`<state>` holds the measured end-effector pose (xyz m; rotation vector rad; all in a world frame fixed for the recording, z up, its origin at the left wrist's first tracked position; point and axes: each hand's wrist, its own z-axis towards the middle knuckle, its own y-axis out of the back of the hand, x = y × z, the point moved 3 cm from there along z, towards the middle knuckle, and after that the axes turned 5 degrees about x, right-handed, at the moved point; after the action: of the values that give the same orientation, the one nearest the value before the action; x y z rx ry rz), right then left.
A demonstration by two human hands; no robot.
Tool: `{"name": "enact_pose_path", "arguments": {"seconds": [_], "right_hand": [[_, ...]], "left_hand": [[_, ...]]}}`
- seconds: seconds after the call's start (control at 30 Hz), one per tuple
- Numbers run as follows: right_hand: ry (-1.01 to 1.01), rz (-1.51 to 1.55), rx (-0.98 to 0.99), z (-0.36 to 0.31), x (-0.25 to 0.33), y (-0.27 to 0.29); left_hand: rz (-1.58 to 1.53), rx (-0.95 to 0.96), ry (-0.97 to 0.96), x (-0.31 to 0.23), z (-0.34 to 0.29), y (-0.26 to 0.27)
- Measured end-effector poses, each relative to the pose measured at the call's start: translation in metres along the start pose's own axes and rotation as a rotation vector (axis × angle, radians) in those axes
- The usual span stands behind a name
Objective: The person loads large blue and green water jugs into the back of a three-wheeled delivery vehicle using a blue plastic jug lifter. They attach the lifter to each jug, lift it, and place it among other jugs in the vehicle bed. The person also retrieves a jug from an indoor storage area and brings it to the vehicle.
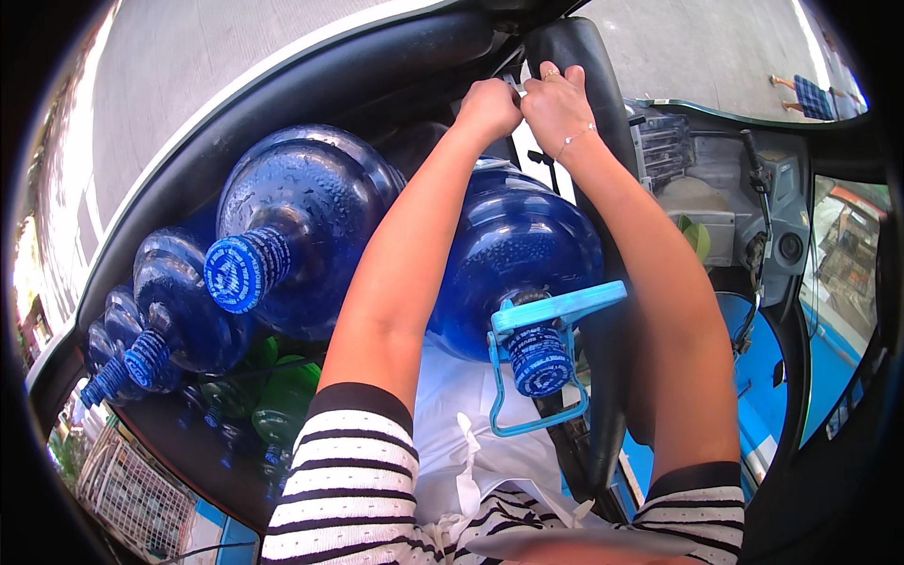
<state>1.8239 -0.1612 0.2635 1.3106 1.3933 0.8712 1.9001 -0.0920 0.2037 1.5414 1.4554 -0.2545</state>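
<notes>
Both my arms reach forward over a big blue water jug, which leans with its sealed neck toward me and a light blue carrying handle around that neck. My left hand is closed in a fist at the far side of the jug. Right beside it my right hand, with a ring and a thin bracelet, has its fingers curled and pressed together against the edge of a black padded cushion. Something narrow and pale shows between the hands; what they grip is too hidden to name.
To my left stands another large blue jug, with several more jugs beyond it. Green bottles sit low beside them. A vehicle's handlebar and dash are at the right. A person is far off on the pavement.
</notes>
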Motion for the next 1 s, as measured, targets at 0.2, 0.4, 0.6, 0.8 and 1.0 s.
{"name": "enact_pose_path", "arguments": {"seconds": [0.2,0.4,0.6,0.8,1.0], "right_hand": [[0.216,-0.051,0.049,0.007,-0.015,0.008],[0.252,0.022,-0.047,0.007,-0.02,0.007],[0.208,0.056,-0.128,0.006,-0.021,0.004],[0.162,0.073,-0.128,0.006,-0.022,0.008],[0.14,0.019,-0.133,0.007,-0.02,0.009]], "left_hand": [[-0.535,0.298,0.222,0.032,0.011,-0.014],[-0.791,0.266,0.081,0.028,0.023,-0.055],[-0.9,0.276,0.022,0.024,0.017,-0.052],[-0.844,0.171,0.044,0.016,0.013,-0.055],[-0.796,0.165,0.087,0.019,0.016,-0.057]]}}
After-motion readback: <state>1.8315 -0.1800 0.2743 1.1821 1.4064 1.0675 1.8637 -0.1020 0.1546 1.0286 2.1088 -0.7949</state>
